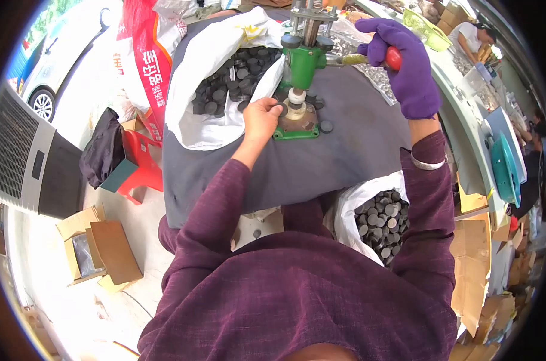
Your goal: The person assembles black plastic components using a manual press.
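A green hand press (303,65) stands on the grey-covered table, its white-tipped ram above a pale round seat on the base plate (297,124). My bare left hand (261,122) is beside this seat, thumb and fingers pinched on a small black disc (282,109), partly hidden by the fingertips. In a purple glove, my right hand (408,72) is raised at the right and curls around the press lever (352,59) near its red ball knob (394,58). Loose black discs (326,126) lie about the press base.
An open white sack (186,114) of black discs lies left of the press. Another white sack (348,210) holding discs is below the table's right edge. A red stool (144,165), cardboard box (113,253) and grey air cooler (35,153) stand at left. A person (472,39) sits far right.
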A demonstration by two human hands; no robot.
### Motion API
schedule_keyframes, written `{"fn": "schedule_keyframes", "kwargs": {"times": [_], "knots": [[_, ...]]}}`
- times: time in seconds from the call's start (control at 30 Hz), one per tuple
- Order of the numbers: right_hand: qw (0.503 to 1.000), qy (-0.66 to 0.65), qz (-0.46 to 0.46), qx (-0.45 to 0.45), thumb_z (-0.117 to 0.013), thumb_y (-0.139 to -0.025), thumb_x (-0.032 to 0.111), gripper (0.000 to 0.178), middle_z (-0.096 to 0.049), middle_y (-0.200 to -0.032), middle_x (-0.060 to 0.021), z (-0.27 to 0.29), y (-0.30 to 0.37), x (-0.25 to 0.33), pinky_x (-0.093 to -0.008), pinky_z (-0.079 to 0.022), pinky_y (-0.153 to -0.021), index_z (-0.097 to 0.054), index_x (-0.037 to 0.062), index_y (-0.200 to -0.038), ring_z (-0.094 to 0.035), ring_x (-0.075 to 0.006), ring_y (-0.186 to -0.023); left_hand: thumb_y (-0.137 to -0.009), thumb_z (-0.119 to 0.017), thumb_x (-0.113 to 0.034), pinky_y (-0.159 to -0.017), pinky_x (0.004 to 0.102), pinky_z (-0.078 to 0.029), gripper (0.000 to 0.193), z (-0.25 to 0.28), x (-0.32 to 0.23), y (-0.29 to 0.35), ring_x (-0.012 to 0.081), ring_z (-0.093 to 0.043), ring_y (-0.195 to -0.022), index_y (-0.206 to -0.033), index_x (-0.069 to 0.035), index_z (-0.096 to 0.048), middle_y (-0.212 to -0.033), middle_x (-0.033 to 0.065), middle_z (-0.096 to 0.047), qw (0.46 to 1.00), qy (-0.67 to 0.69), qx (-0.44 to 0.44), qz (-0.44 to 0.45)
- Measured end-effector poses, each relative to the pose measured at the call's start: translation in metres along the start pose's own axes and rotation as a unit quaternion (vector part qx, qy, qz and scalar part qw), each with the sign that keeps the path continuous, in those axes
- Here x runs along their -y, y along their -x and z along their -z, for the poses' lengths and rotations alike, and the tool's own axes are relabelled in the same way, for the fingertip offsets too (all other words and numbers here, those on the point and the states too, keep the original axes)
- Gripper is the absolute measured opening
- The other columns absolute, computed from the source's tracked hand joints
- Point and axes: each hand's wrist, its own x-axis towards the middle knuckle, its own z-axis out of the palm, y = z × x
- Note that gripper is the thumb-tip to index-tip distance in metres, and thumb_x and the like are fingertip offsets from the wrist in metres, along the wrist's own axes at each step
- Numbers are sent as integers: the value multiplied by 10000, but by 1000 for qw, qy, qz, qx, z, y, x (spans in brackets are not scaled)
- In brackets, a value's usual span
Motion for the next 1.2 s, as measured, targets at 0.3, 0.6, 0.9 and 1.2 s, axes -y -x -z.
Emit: {"fn": "schedule_keyframes", "kwargs": {"times": [0.3, 0.6, 0.9, 1.2], "knots": [[997, 63, 50, 14, -366, -955, 160, 372, -489, -646, -29, -3, 4, 3, -320, -536, -789, -625, -79, -1075, -494, -114, -633, -834, -656, -208, -715, 367, -506, 230, -21, -2, 7, 287, -666, -795, -976, -31, -695, -844, 182, -658, 957, -225, -83, -164], [1000, -1, 9, -14, -382, -949, 141, 356, -483, -644, -31, 0, 1, -2, -324, -542, -786, -624, -91, -1070, -499, -118, -627, -709, -769, -78, -829, 373, -492, 703, -27, -8, 15, 281, -617, -950, -1337, -45, -454, -1028, 117, -662, 973, -142, -32, -179], [993, 97, 65, -17, -385, -965, 153, 333, -502, -652, -36, -13, 30, -10, -332, -529, -805, -631, -71, -956, -534, -127, -647, -660, -793, -68, -874, 392, -474, 751, -34, -10, 12, 288, -607, -971, -1315, 23, -439, -1008, 129, -671, 975, -156, -68, -145], [980, 133, 151, 6, -482, -814, 8, 213, -557, -654, -42, -23, 107, -75, -384, -447, -942, -665, -15, -922, -512, -120, -569, -724, -585, 20, -796, 427, -489, 290, 43, 15, -26, 336, -603, -922, -994, -57, -659, -978, 148, -648, 930, -223, -187, -225]]}}
